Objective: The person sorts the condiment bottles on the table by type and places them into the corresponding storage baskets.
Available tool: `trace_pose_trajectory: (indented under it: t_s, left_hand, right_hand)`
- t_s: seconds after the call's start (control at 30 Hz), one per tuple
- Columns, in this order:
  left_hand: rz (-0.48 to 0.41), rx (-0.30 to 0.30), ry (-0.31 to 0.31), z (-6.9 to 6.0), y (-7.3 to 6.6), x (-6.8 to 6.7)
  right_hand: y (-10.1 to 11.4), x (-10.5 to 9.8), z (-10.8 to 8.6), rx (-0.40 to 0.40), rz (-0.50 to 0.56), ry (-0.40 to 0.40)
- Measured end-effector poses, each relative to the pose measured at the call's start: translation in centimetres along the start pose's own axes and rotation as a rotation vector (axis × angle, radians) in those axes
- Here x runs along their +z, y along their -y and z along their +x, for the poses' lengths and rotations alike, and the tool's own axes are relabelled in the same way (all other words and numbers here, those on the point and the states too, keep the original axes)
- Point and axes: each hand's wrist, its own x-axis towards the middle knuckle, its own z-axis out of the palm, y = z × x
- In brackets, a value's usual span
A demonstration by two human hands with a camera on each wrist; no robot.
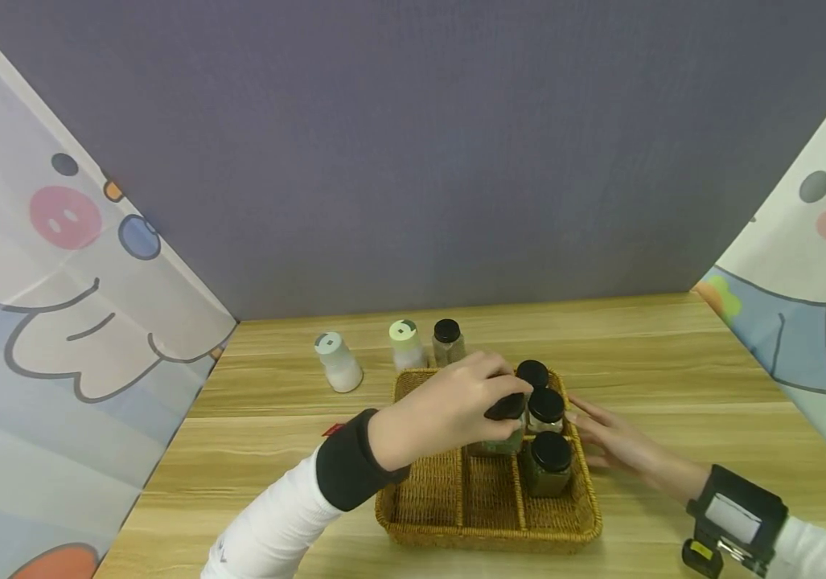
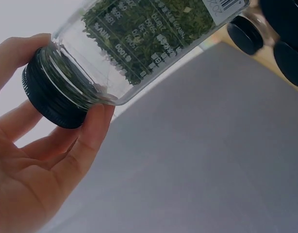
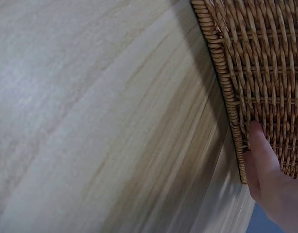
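1. Presently, I'm holding a glass jar (image 2: 139, 43) at the middle of a wicker basket (image 1: 488, 535); whether its base is touching the bottom, I can't tell.
2. My left hand (image 1: 452, 406) is pinching the jar at its black lid (image 2: 54, 92) and neck, thumb on one side, curled fingers on the other.
3. I'm judging this to be a placing or lifting step, without knowing which; the next move seems to be calling for a steady vertical path, clear of the dividers.
4. The clear glass is showing dried green flakes, pale print and a barcode label near the base.
5. My right hand (image 1: 611, 441) is touching the basket's outer right wall with fingers extended, apparently grasping nothing.
6. Farther out, a dark green jar (image 1: 548, 474) is sitting front right, with two black lids (image 1: 546, 404) showing behind it; two white bottles (image 1: 343, 374) are standing beyond the basket.
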Motion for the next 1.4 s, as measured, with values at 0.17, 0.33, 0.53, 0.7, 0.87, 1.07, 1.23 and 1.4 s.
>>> trace_pose_trajectory:
  t_s: [0.17, 0.33, 0.53, 0.7, 0.87, 1.07, 1.23, 1.4]
  left_hand:
    - [-0.002, 0.011, 0.060, 0.8, -1.2, 0.3]
    - [0.022, 0.050, 0.053, 1.4, -2.0, 0.9]
    - [0.047, 0.105, 0.023, 1.7, -2.7, 1.9]
    - [0.080, 0.136, 0.018, 1.9, -3.3, 2.7]
    - [0.106, 0.141, 0.010, 2.1, -3.8, 3.2]
    - [0.137, 0.140, 0.057, 2.5, -4.4, 3.2]
    - [0.149, 0.137, 0.141, 2.8, -5.0, 3.1]
    - [0.161, 0.142, 0.170, 3.1, -5.3, 3.4]
  right_hand:
    - [0.1, -0.1, 0.0, -0.006, -0.006, 0.019]
    - [0.3, -0.3, -0.2, -0.006, -0.023, 0.053]
    - [0.3, -0.4, -0.4, -0.034, -0.042, 0.098]
    - [0.2, -0.6, -0.3, -0.050, -0.050, 0.122]
    - [0.1, -0.7, -0.4, -0.047, -0.064, 0.110]
    - [0.3, -0.8, -0.5, -0.068, -0.142, 0.092]
    - [0.2, -0.7, -0.4, -0.073, -0.189, 0.069]
    - [0.3, -0.5, -0.4, -0.043, -0.248, 0.003]
